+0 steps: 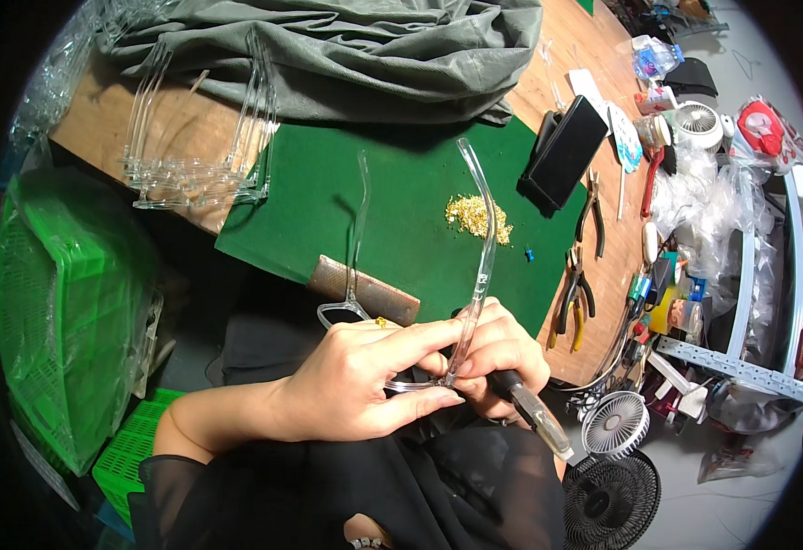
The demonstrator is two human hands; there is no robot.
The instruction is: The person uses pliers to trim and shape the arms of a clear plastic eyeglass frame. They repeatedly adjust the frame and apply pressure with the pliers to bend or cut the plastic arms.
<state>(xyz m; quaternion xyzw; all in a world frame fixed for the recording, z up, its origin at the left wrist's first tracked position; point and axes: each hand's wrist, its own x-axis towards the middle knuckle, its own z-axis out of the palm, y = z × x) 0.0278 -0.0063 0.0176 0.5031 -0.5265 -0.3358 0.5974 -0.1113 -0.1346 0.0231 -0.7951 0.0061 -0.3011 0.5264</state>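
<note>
A pair of clear plastic eyeglasses (pixel 476 275) is held up in front of my body, its arms standing upward. My left hand (pixel 365 371) pinches the frame front near one hinge, thumb below and fingers above. At the same corner my right hand (pixel 504 353) has its fingers curled around a tool with a black and clear handle (pixel 539 414), which points down to the right; the tool's working end is hidden. Those fingers also press against the base of the eyeglass arm. A small gold-coloured piece (pixel 381 323) shows by my left knuckles.
A green mat (pixel 401 211) bears a heap of small gold pieces (pixel 476 218) and a metal-edged block (pixel 365 289). More clear frames (pixel 195 183) stand at left. Pliers (pixel 574 298), a phone-like black device (pixel 564 151) and a grey cloth (pixel 346 64) surround the mat. Green crates (pixel 62 312) stand left.
</note>
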